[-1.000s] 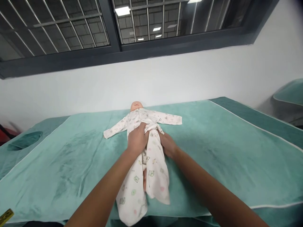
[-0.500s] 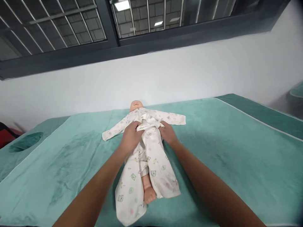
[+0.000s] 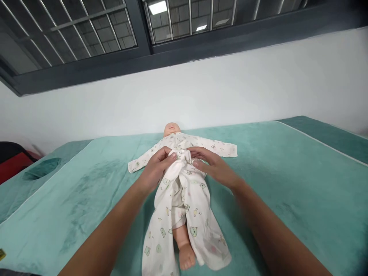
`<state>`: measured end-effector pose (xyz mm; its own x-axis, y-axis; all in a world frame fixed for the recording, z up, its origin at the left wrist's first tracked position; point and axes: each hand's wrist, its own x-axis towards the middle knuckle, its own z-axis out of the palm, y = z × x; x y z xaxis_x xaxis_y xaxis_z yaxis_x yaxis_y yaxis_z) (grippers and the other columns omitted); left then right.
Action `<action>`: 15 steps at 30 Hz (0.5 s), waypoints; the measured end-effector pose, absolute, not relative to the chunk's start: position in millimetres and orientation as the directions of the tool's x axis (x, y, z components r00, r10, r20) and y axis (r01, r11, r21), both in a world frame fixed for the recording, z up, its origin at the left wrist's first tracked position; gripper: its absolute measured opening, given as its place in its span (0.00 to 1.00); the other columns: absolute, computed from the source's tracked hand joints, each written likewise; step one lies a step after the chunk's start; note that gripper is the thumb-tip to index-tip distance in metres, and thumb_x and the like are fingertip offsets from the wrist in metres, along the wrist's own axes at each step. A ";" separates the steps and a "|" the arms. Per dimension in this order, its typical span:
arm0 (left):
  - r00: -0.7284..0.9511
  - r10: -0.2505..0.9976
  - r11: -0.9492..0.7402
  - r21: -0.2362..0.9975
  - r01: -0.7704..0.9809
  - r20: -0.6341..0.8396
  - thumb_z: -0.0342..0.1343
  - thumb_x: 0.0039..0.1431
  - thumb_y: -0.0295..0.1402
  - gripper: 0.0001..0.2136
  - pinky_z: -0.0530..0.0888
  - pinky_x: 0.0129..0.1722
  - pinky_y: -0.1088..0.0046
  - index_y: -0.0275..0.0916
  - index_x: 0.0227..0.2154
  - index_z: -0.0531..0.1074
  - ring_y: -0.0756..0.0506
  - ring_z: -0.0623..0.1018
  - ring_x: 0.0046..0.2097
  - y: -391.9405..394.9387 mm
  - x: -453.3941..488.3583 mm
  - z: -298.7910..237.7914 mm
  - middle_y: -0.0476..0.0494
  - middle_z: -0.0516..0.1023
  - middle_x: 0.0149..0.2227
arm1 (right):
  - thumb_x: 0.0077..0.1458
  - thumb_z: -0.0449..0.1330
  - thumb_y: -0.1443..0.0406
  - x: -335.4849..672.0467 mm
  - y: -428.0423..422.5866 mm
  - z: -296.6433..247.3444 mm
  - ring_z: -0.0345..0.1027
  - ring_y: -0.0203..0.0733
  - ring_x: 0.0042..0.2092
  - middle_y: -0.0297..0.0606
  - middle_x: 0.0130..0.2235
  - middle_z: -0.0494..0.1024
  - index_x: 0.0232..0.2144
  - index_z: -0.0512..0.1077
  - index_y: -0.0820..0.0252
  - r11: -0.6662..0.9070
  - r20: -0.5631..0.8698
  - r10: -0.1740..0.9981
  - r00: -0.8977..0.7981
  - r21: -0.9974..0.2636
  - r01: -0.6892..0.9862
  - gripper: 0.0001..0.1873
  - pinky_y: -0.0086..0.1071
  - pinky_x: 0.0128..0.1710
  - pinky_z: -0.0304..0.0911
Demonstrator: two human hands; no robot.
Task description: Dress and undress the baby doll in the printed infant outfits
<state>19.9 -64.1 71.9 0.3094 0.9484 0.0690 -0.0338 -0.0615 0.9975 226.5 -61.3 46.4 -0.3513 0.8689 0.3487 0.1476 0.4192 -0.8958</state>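
**Green Faces on White, Over Teal**

A white suit [image 3: 197,199] printed with green animal faces and pink and yellow dabs dresses a peach-toned doll [image 3: 171,129]. The cover [image 3: 273,191] is teal, its piping [image 3: 322,143] white, its borders [image 3: 324,132] darker teal. The wall [image 3: 201,92] is plain white, the window frame [image 3: 115,65] dark grey, the bars [image 3: 190,19] silver.

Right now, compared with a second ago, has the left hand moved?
Yes, left: the left hand appears nearer the oval hole at the view's left than it did.
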 end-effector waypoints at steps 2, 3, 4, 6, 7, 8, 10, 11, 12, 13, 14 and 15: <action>0.276 0.958 -0.070 0.997 -0.020 0.072 0.58 0.56 0.44 0.13 0.64 0.26 0.80 0.39 0.29 0.65 0.53 0.68 0.27 -66.2 31.0 76.1 0.53 0.68 0.26 | 0.53 0.61 0.58 217.1 -60.9 69.5 0.67 0.43 0.43 0.36 0.42 0.74 0.42 0.72 0.54 0.407 0.276 0.858 -0.434 -0.881 0.242 0.14 0.35 0.43 0.61; 0.248 0.966 -0.070 0.997 -0.014 0.071 0.58 0.56 0.44 0.13 0.64 0.26 0.80 0.40 0.29 0.66 0.53 0.68 0.26 -67.3 34.6 78.8 0.53 0.68 0.25 | 0.51 0.62 0.58 212.3 -58.8 78.0 0.67 0.42 0.40 0.35 0.38 0.75 0.37 0.73 0.56 0.413 0.258 0.843 -0.472 -0.873 0.261 0.12 0.34 0.40 0.61; 0.213 0.975 -0.068 0.998 -0.015 0.069 0.58 0.56 0.45 0.14 0.64 0.25 0.80 0.40 0.29 0.65 0.53 0.68 0.26 -68.3 36.4 81.5 0.53 0.68 0.25 | 0.50 0.63 0.58 208.2 -55.7 83.5 0.67 0.41 0.37 0.33 0.35 0.74 0.33 0.73 0.57 0.415 0.247 0.830 -0.499 -0.873 0.258 0.10 0.33 0.37 0.60; 0.150 0.988 -0.046 0.999 -0.025 0.049 0.58 0.55 0.46 0.15 0.64 0.24 0.80 0.39 0.28 0.65 0.53 0.67 0.25 -70.3 34.1 85.5 0.54 0.67 0.24 | 0.48 0.65 0.58 204.0 -48.3 84.1 0.64 0.38 0.33 0.31 0.31 0.72 0.28 0.72 0.59 0.381 0.245 0.831 -0.499 -0.905 0.189 0.10 0.31 0.33 0.58; 0.154 0.988 -0.027 1.000 -0.013 0.028 0.58 0.55 0.46 0.15 0.63 0.24 0.79 0.39 0.27 0.66 0.53 0.67 0.24 -71.4 30.2 86.5 0.53 0.67 0.24 | 0.47 0.65 0.59 204.0 -44.9 79.9 0.63 0.36 0.31 0.30 0.29 0.71 0.26 0.71 0.59 0.339 0.245 0.850 -0.465 -0.932 0.128 0.10 0.29 0.31 0.57; 0.196 0.981 -0.001 1.000 0.020 -0.003 0.58 0.54 0.47 0.16 0.63 0.23 0.79 0.38 0.27 0.67 0.53 0.67 0.24 -72.6 25.1 86.5 0.53 0.67 0.24 | 0.46 0.66 0.60 205.1 -41.9 73.6 0.62 0.35 0.30 0.29 0.27 0.69 0.25 0.70 0.60 0.286 0.239 0.875 -0.421 -0.957 0.050 0.11 0.28 0.30 0.56; 0.347 0.934 0.035 0.988 0.148 -0.085 0.60 0.53 0.46 0.15 0.64 0.24 0.78 0.37 0.29 0.71 0.52 0.68 0.26 -75.5 14.0 84.4 0.50 0.69 0.26 | 0.45 0.67 0.62 209.1 -38.4 59.1 0.60 0.33 0.27 0.27 0.25 0.67 0.24 0.69 0.59 0.176 0.216 0.910 -0.355 -0.974 -0.143 0.10 0.27 0.28 0.55; 0.419 0.899 0.036 0.976 0.215 -0.125 0.61 0.52 0.45 0.15 0.65 0.25 0.77 0.37 0.30 0.72 0.51 0.70 0.27 -76.8 9.5 82.4 0.49 0.71 0.27 | 0.45 0.67 0.63 211.0 -37.9 52.8 0.61 0.32 0.27 0.26 0.25 0.67 0.25 0.69 0.59 0.124 0.204 0.916 -0.347 -0.963 -0.240 0.10 0.26 0.28 0.56; 0.462 0.874 0.031 0.966 0.257 -0.152 0.62 0.52 0.44 0.14 0.66 0.26 0.77 0.37 0.32 0.74 0.50 0.71 0.29 -77.9 6.4 80.2 0.48 0.72 0.28 | 0.45 0.68 0.63 212.3 -37.9 48.1 0.62 0.32 0.26 0.26 0.25 0.68 0.26 0.69 0.59 0.079 0.196 0.915 -0.353 -0.944 -0.321 0.10 0.26 0.27 0.57; 0.469 0.870 0.027 0.966 0.258 -0.150 0.62 0.52 0.43 0.14 0.67 0.28 0.76 0.37 0.33 0.74 0.49 0.72 0.30 -78.6 5.2 77.9 0.47 0.73 0.30 | 0.45 0.68 0.63 213.1 -38.5 45.1 0.63 0.33 0.27 0.27 0.26 0.69 0.27 0.70 0.58 0.042 0.192 0.908 -0.371 -0.925 -0.377 0.10 0.26 0.28 0.58; 0.445 0.887 0.025 0.976 0.216 -0.122 0.62 0.53 0.42 0.14 0.68 0.29 0.76 0.37 0.36 0.74 0.49 0.73 0.31 -78.5 5.9 75.6 0.47 0.74 0.31 | 0.45 0.68 0.62 213.2 -39.3 44.0 0.65 0.34 0.28 0.28 0.27 0.72 0.30 0.71 0.58 0.012 0.187 0.900 -0.395 -0.914 -0.406 0.10 0.27 0.29 0.60; 0.400 0.913 0.025 0.989 0.143 -0.081 0.61 0.54 0.42 0.14 0.69 0.31 0.75 0.38 0.38 0.74 0.48 0.73 0.32 -77.7 8.6 73.6 0.47 0.75 0.32 | 0.46 0.68 0.61 213.0 -40.3 44.4 0.68 0.35 0.30 0.30 0.30 0.74 0.33 0.72 0.58 -0.011 0.176 0.889 -0.423 -0.914 -0.405 0.12 0.28 0.30 0.62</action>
